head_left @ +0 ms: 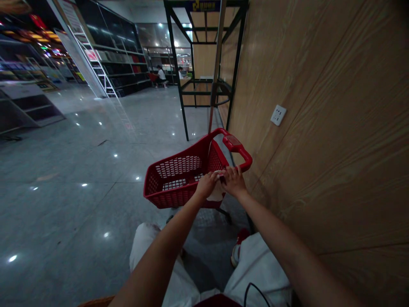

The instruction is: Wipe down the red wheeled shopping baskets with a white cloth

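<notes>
A small red plastic shopping cart [172,196] with a perforated basket stands on the floor before me. A white cloth [216,193] hangs down over its near side, close to the handle. My left hand [206,185] is closed on the cloth's left side at the basket rim. Right beside it, my right hand [234,181] is closed at the cloth's upper edge, where the red handle [245,160] joins the basket. The fingertips of both hands nearly meet, and parts of the cloth and rim are hidden beneath them.
A wood-panelled wall [313,128] with a white socket [278,115] rises close on my right. Beyond the cart stands a dark metal frame [180,81] with a pole leaning there. Shelves, a ladder [96,64] and a seated person [161,76] are farther off.
</notes>
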Demonstrator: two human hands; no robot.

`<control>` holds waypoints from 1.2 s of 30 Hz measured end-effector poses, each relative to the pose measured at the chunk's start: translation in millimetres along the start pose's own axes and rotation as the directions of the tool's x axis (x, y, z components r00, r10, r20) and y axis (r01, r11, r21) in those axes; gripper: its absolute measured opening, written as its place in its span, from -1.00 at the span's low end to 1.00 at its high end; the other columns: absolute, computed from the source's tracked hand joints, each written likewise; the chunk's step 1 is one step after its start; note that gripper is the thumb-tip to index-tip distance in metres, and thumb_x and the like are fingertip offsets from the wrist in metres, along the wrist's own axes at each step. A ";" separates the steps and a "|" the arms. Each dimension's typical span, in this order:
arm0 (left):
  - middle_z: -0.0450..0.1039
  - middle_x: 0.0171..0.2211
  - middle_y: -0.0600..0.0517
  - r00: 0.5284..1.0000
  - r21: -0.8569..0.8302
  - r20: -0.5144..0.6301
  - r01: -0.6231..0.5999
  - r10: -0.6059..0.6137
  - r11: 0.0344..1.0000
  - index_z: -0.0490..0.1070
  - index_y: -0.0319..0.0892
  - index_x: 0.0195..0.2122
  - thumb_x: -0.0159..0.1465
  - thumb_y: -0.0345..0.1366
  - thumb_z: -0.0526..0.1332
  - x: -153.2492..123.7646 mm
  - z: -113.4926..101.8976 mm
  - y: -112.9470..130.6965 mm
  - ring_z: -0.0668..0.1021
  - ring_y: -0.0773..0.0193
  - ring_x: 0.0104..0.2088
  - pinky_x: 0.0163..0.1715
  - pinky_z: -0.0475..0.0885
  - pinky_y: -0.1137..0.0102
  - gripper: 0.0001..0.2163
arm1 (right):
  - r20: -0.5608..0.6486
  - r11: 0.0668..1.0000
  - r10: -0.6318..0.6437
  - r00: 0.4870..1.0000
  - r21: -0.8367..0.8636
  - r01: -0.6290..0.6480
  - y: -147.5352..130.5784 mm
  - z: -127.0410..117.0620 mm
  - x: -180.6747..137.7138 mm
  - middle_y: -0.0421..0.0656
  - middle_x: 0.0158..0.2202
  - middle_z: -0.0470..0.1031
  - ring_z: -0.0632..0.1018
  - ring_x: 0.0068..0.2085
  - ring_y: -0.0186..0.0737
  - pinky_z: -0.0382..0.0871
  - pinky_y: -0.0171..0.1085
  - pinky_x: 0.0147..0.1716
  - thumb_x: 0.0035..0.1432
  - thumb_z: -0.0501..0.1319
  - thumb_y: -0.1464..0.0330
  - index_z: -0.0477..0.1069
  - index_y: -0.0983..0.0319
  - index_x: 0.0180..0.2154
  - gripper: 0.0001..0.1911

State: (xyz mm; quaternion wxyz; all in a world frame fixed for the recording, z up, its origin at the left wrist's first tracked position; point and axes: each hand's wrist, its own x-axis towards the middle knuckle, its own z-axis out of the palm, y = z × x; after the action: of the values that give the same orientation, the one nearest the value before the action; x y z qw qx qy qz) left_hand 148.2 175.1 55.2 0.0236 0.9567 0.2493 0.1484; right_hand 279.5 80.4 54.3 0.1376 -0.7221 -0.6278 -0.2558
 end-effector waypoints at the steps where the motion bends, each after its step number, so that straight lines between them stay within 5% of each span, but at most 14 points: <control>1: 0.43 -0.11 -0.05 1.000 0.019 0.011 0.008 -0.009 1.000 0.23 -0.11 0.11 0.37 -0.28 0.00 -12.2 1.5 -13.2 0.50 0.25 -0.14 -0.15 0.36 0.38 -0.71 | 0.007 1.000 -0.007 1.000 0.004 0.007 3.4 -0.2 -2.4 0.07 0.05 0.33 0.24 0.08 0.03 -0.18 0.10 0.19 0.10 0.16 0.27 0.30 0.28 0.01 -0.57; 8: 0.48 -0.14 -0.08 0.988 0.176 -0.001 0.153 -0.155 0.972 0.35 -0.15 -0.01 0.36 -0.27 0.01 -108.1 2.9 -110.4 0.51 0.17 -0.15 -0.15 0.37 0.32 -0.75 | 0.067 0.999 0.042 0.997 0.008 -0.043 37.5 3.1 -6.8 0.09 0.09 0.31 0.23 0.12 0.08 -0.24 0.15 0.21 0.03 0.20 0.25 0.30 0.29 0.01 -0.51; 13: 0.47 -0.17 -0.05 0.977 0.176 -0.052 0.213 -0.207 0.961 0.34 -0.12 0.01 0.37 -0.28 -0.02 -88.3 11.9 -80.1 0.50 0.19 -0.18 -0.17 0.35 0.34 -0.74 | 0.179 0.986 0.167 0.969 -0.007 -0.169 26.1 4.7 14.0 0.19 0.22 0.18 0.09 0.25 0.19 -0.33 0.22 0.21 -0.03 0.19 0.37 0.23 0.40 0.10 -0.39; 18: 0.42 -0.09 -0.08 0.957 0.113 -0.197 0.239 -0.214 0.964 0.13 -0.12 0.20 0.38 -0.27 -0.03 -52.4 28.2 -34.9 0.47 0.21 -0.13 -0.12 0.34 0.33 -0.63 | 0.320 0.980 -0.051 0.946 0.198 -0.014 -46.6 17.3 6.2 0.12 0.33 -0.04 -0.04 0.33 0.05 -0.07 0.01 0.25 -0.05 0.17 0.46 0.11 0.38 0.22 -0.25; 22: 0.43 -0.10 -0.10 0.983 0.130 -0.132 0.142 -0.124 0.981 0.01 -0.17 0.26 0.38 -0.35 -0.08 -78.0 29.9 -53.8 0.49 0.23 -0.14 -0.13 0.36 0.34 -0.58 | 0.292 0.962 -0.047 0.955 0.269 -0.035 -58.9 27.2 -17.2 0.00 0.36 -0.15 -0.11 0.35 -0.01 0.08 -0.06 0.21 -0.07 0.14 0.56 -0.03 0.29 0.29 -0.14; 29: 0.43 -0.03 -0.09 1.000 0.140 0.005 -0.024 0.023 0.990 0.15 -0.15 0.20 0.35 -0.40 -0.03 -172.8 14.9 -126.0 0.47 0.21 -0.02 0.13 0.23 0.20 -0.61 | 0.354 0.976 -0.033 0.935 0.214 -0.046 -5.2 28.1 -4.9 -0.06 0.36 -0.10 -0.04 0.34 -0.04 -0.02 -0.05 0.25 -0.11 0.07 0.62 0.03 0.27 0.28 -0.15; 33: 0.39 0.03 -0.09 0.997 0.091 0.037 -0.074 0.071 0.993 0.25 -0.15 0.13 0.33 -0.38 0.03 -165.6 15.7 -129.3 0.41 0.19 0.05 0.19 0.13 0.12 -0.66 | 0.449 0.976 0.102 0.888 0.127 -0.176 -28.5 23.6 17.9 0.15 0.32 -0.03 0.01 0.32 0.06 -0.13 -0.02 0.27 -0.07 0.12 0.53 0.08 0.48 0.23 -0.24; 36: 0.47 -0.13 -0.06 0.997 0.026 0.054 -0.054 0.052 0.998 0.29 -0.18 0.09 0.33 -0.29 0.06 -138.1 26.0 -100.5 0.47 0.21 -0.09 0.04 0.30 0.22 -0.69 | 0.508 0.963 -0.079 0.858 0.261 -0.066 -75.9 22.7 14.4 0.16 0.28 0.09 0.07 0.30 0.04 -0.17 -0.05 0.28 -0.05 0.15 0.46 0.16 0.47 0.19 -0.29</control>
State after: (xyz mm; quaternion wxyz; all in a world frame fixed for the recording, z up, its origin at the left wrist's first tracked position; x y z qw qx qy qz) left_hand -6.2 196.9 -19.2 0.0133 0.9668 0.2250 0.1201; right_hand 211.0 117.4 33.9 0.0610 -0.7363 -0.6731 0.0334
